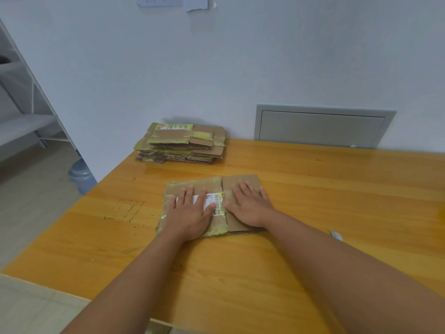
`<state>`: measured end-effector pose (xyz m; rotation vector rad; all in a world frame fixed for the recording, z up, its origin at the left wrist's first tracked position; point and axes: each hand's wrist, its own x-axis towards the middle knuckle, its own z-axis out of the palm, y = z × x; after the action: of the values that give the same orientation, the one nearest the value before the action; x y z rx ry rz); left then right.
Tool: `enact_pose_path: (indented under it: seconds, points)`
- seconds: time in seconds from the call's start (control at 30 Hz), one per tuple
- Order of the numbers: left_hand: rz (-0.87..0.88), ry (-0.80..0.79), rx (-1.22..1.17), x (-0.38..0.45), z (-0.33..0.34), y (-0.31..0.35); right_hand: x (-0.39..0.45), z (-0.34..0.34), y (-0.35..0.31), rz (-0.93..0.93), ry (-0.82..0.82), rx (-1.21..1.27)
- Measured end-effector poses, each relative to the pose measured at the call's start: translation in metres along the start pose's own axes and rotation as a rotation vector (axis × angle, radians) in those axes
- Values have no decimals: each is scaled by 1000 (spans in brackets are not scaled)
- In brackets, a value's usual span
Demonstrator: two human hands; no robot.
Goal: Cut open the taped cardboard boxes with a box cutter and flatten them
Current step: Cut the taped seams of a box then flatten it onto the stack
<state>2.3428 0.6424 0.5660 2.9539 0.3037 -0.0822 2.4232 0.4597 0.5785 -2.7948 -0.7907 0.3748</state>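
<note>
A flattened cardboard box (pixel 218 183) with yellowish tape and a white shipping label lies in the middle of the wooden table (pixel 325 184). My left hand (pixel 191 212) presses flat on its labelled left half with straight, spread fingers. On the plain brown right half, my right hand (pixel 250 206) presses down the same way. A small pale object (pixel 336 235), possibly the box cutter, shows at the right beside my right forearm, mostly hidden.
A stack of flattened cardboard boxes (pixel 183 144) sits at the table's far left corner against the white wall. A grey wall panel (pixel 322 126) is behind the table. A water bottle (pixel 80 175) and metal shelving (pixel 26 112) stand on the floor at left.
</note>
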Motion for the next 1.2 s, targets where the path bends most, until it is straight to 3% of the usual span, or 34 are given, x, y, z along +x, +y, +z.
enact_pose_path:
  seconds: [0.27, 0.33, 0.4, 0.47, 0.57, 0.73, 0.83, 0.97, 1.2]
  points:
    - [-11, 14, 34, -1, 0, 4, 0, 3, -1, -20, 7, -43]
    - [-1, 106, -15, -7, -3, 7, -7, 6, -2, -63, 148, 9]
    - [5, 319, -38, -17, -5, 10, -18, 9, -3, -121, 385, 63]
    - [-63, 462, -11, -28, -8, 14, -30, 8, -8, -158, 514, -33]
    - [-176, 331, -19, -35, -15, 17, -43, 2, -17, -88, 437, -110]
    - [-350, 84, -83, -49, -25, 1, -65, -7, -12, 261, 203, -22]
    - [-396, 11, -95, -61, -20, -6, -73, -6, -9, 303, 105, -14]
    - [-378, 114, -268, -63, -17, 1, -72, 0, -18, 285, 151, 93]
    - [-276, 469, -515, -45, -31, -13, -52, -2, -19, 108, 470, 320]
